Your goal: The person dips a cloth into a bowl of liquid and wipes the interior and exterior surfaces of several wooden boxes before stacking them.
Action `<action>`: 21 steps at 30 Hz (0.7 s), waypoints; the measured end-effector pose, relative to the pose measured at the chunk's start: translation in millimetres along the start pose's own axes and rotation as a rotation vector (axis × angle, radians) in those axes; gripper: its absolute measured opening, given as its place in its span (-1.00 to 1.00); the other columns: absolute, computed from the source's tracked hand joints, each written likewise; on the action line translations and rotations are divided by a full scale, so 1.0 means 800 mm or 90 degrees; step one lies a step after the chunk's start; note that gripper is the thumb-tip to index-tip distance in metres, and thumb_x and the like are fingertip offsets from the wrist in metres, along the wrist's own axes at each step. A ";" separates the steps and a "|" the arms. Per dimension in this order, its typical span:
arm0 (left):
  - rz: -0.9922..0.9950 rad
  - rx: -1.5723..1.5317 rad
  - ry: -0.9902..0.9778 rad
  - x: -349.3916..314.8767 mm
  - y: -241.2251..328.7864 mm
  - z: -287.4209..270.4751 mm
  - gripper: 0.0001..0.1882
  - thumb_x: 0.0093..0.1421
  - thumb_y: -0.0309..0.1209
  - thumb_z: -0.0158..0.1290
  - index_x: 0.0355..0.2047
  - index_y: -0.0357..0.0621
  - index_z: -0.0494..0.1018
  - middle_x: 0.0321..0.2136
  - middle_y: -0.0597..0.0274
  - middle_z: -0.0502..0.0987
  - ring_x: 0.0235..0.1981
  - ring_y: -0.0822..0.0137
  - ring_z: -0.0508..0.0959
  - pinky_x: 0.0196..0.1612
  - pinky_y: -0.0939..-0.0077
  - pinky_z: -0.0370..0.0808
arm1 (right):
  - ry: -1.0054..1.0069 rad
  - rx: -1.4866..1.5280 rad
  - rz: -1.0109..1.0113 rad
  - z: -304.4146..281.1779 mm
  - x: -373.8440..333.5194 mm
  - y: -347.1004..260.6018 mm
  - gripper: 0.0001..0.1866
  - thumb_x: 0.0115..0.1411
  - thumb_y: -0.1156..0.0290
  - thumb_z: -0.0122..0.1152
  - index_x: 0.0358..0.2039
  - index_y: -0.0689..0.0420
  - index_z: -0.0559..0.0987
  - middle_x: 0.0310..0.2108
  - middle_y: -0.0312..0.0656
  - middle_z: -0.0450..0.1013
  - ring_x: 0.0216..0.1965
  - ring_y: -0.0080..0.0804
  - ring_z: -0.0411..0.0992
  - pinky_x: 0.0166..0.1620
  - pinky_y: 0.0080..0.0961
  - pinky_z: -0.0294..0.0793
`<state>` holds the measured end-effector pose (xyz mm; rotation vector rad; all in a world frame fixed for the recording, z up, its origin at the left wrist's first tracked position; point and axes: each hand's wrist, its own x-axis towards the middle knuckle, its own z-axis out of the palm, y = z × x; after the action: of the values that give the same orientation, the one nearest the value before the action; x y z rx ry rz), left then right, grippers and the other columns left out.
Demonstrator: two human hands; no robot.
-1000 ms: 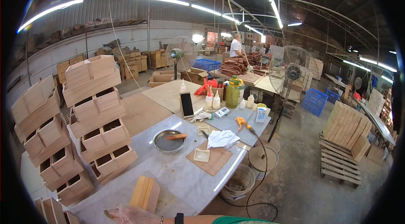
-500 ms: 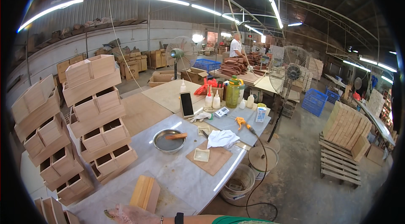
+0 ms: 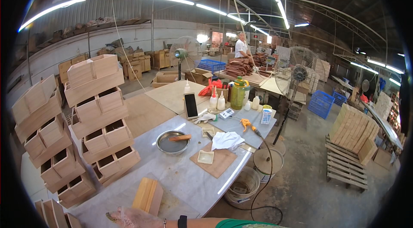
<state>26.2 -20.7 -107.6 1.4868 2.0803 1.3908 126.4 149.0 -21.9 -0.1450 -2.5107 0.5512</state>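
My right hand (image 3: 134, 218) is at the bottom edge, in a thin see-through glove, with a black band on the wrist and a green sleeve behind. Its fingers point left and look closed together; a small dark, greenish patch shows at their tips, too unclear to name. Just beyond the hand, a wooden piece (image 3: 147, 196) with a yellowish strip along its top lies on the grey table (image 3: 124, 191). Whether the hand touches it, I cannot tell. My left hand is out of view.
Stacked wooden boxes (image 3: 105, 142) rise at the left. On the table stand a metal bowl (image 3: 165, 148) with a wooden stick, a white cloth (image 3: 227, 140), an orange air gun (image 3: 246, 124), glue bottles (image 3: 221, 102) and a phone (image 3: 190, 106). Buckets (image 3: 243, 184) and a hose flank the right edge.
My right hand and forearm have shifted very slightly upward into view. The wooden piece and the things on the table stay where they were.
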 end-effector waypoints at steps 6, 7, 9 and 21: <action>-0.010 -0.005 -0.010 0.000 -0.002 -0.001 -0.70 0.29 -0.11 0.21 -0.11 -0.02 0.58 -0.28 0.17 0.62 -0.29 0.21 0.59 -0.25 0.28 0.56 | 0.008 -0.004 0.001 0.030 0.000 0.018 -0.41 0.47 0.30 -0.07 0.43 0.26 0.22 0.29 0.08 0.34 0.39 -0.09 0.25 0.41 -0.33 0.22; -0.011 -0.004 -0.013 0.000 -0.001 -0.001 -0.69 0.29 -0.11 0.21 -0.10 -0.02 0.57 -0.27 0.17 0.62 -0.28 0.21 0.59 -0.24 0.28 0.56 | 0.064 -0.093 -0.061 0.030 0.001 0.018 -0.41 0.47 0.29 -0.06 0.43 0.26 0.24 0.29 0.10 0.34 0.39 -0.07 0.26 0.41 -0.32 0.22; -0.012 -0.004 -0.014 0.001 -0.002 -0.002 -0.69 0.29 -0.12 0.22 -0.09 -0.02 0.57 -0.27 0.17 0.62 -0.28 0.20 0.59 -0.24 0.27 0.56 | 0.101 -0.105 -0.083 0.024 0.001 0.014 -0.42 0.47 0.28 -0.06 0.41 0.26 0.26 0.29 0.14 0.33 0.39 -0.04 0.26 0.41 -0.30 0.22; -0.020 -0.006 -0.026 0.001 -0.004 0.000 -0.65 0.29 -0.13 0.23 -0.03 -0.03 0.55 -0.23 0.15 0.62 -0.25 0.19 0.60 -0.22 0.26 0.57 | 0.013 0.506 0.158 0.009 -0.008 0.006 -0.46 0.61 0.15 -0.26 0.42 0.19 0.30 0.34 -0.02 0.32 0.38 -0.12 0.25 0.44 -0.38 0.14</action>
<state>23.5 -20.2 -109.8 1.4600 2.0616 1.3455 127.9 149.2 -32.3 -0.1529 -2.0771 1.5778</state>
